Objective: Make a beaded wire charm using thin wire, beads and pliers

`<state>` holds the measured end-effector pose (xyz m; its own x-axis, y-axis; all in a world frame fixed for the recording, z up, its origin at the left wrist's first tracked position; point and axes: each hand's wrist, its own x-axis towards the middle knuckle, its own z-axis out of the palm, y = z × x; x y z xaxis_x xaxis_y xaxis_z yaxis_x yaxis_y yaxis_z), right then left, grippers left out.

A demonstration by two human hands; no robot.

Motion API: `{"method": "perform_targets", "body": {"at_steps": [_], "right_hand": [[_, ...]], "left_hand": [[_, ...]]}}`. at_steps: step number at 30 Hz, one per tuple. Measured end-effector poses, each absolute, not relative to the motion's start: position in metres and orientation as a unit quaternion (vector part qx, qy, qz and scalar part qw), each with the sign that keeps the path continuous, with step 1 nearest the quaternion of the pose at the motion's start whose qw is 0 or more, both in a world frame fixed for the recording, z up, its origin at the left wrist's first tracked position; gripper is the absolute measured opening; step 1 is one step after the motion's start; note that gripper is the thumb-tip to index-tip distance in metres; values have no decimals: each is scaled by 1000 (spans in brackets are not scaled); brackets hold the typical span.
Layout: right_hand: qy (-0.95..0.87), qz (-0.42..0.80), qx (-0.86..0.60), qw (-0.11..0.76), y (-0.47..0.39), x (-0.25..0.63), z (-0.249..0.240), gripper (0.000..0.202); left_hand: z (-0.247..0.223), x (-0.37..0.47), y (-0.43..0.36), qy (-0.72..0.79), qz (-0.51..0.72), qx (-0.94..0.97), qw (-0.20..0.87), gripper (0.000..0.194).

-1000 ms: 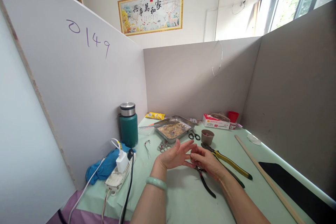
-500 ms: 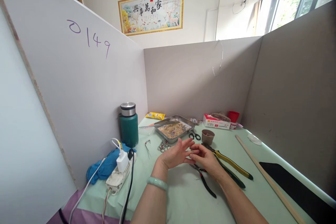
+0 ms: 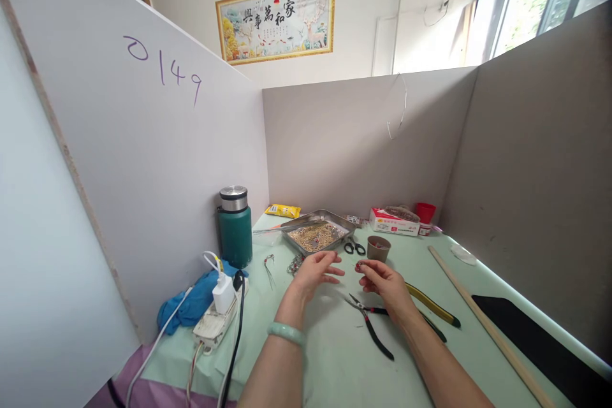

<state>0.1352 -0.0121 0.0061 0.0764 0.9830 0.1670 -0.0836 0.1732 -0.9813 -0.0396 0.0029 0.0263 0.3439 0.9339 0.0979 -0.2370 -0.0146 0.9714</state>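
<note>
My right hand (image 3: 385,284) pinches a small red and silvery bead-like piece (image 3: 358,266) between thumb and fingertips; its exact kind is too small to make out. Just left of it, my left hand (image 3: 318,274) is open, fingers apart, with nothing visible in it. Below the hands lie small pliers (image 3: 367,315) with black handles, jaws spread. Larger pliers (image 3: 433,305) with yellow and green handles are partly hidden behind my right hand. Beyond my left hand sits a small heap of metal pieces (image 3: 295,264), partly covered by it.
A metal tray (image 3: 310,254) of gold-coloured beads, black-handled scissors (image 3: 354,247) and a brown cup (image 3: 378,248) stand farther back. To the left are a green bottle (image 3: 234,229), wire pieces (image 3: 269,269) and a power strip (image 3: 215,325). A wooden strip (image 3: 488,322) lies right.
My hands have moved apart. The right hand has drawn slightly right with the small red piece in its fingertips; the left has shifted a little left. More of the small pliers now shows.
</note>
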Motion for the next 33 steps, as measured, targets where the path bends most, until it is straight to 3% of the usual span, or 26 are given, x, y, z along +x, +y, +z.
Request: {"method": "perform_targets", "body": {"at_steps": [9,33], "right_hand": [[-545,449,-437,557,-11,121,-1,25],[-590,405,-432,549,-11,123,-4,28]], "left_hand": [[6,-15,10,388,469,578,544,31],[2,-17,8,363,436,572,592,34]]}}
